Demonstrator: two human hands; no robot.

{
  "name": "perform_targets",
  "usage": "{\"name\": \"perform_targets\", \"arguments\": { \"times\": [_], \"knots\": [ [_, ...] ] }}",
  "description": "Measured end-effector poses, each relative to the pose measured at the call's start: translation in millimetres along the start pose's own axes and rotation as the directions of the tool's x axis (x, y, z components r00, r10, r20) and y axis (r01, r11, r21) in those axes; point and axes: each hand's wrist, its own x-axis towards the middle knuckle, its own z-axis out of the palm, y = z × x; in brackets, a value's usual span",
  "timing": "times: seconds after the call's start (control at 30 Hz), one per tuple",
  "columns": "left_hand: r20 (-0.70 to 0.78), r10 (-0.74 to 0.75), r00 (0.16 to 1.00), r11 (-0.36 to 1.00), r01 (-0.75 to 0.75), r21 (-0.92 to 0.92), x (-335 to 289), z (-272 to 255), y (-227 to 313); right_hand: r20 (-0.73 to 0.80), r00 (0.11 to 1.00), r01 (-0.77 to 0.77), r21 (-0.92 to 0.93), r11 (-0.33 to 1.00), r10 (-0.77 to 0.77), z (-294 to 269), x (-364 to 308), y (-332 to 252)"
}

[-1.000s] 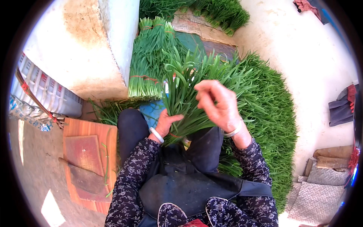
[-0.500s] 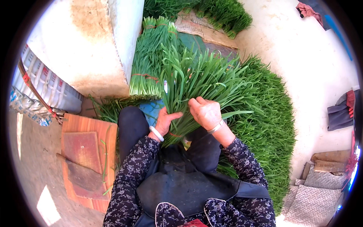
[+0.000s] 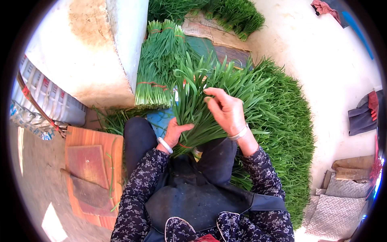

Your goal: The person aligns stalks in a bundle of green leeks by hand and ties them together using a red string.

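My left hand point(image 3: 175, 132) is closed around the lower part of a bunch of garlic chives point(image 3: 194, 109), thumb lying across the stems. A red band point(image 3: 185, 145) circles the stems just below it. The long leaves fan upward and to the right. My right hand point(image 3: 229, 113) hovers over these leaves, index finger and thumb apart, with nothing visible between them. Bunches of chives tied with red bands point(image 3: 153, 86) lie beyond my left hand. A large mass of loose-leaved chives point(image 3: 282, 141) spreads to my right.
At the left, a cleaver point(image 3: 86, 188) rests on a wooden board point(image 3: 74, 137). A white pillar point(image 3: 80, 52) rises behind it, near a white plastic crate point(image 3: 56, 97). More green bunches point(image 3: 238, 16) lie at the back. Woven mats point(image 3: 336, 211) are stacked at the right.
My right hand has lifted off the leaves and moved slightly up and right, its index finger and thumb parting. My left hand keeps hold of the bunch.
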Motion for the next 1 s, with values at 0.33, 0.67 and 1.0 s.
{"name": "perform_targets", "arguments": {
  "times": [0.33, 0.67, 1.0],
  "knots": [
    [0.026, 0.003, 1.0, 0.999, -0.004, 0.037, -4, -3, 0, 0.078, 0.986, -0.157, 0.753, 0.639, 0.15, -9, 18, -13],
    [0.091, -0.024, 0.996, 0.995, 0.015, 0.102, -2, -12, -5, 0.075, 0.997, -0.018, 0.36, 0.933, -0.01, -27, 72, 18],
    [-0.138, 0.078, 0.987, 0.983, -0.099, -0.152, 22, -2, 47, -0.488, 0.775, -0.267, 0.32, 0.909, 0.4, -118, -12, 83]
  ]
}}
